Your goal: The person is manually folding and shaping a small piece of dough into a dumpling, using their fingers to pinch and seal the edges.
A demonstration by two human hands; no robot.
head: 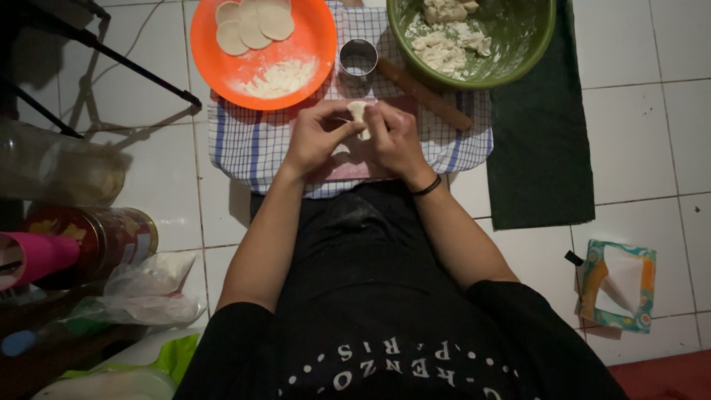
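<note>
My left hand [315,137] and my right hand [396,141] meet over a pinkish board [354,167] on a blue-checked cloth [244,141]. Together they pinch a small pale piece of dough [359,115] between the fingertips. A black band circles my right wrist. Just beyond the hands stands a small round metal cutter [358,58], and a wooden rolling pin [426,95] lies diagonally to its right.
An orange plate [311,44] holds flat dough rounds [253,24] and flour. A green bowl [529,37] holds dough lumps. A dark green mat [541,141] lies on the right, a tissue box [616,285] nearer. A tin [111,237] and plastic bags [148,285] sit at left.
</note>
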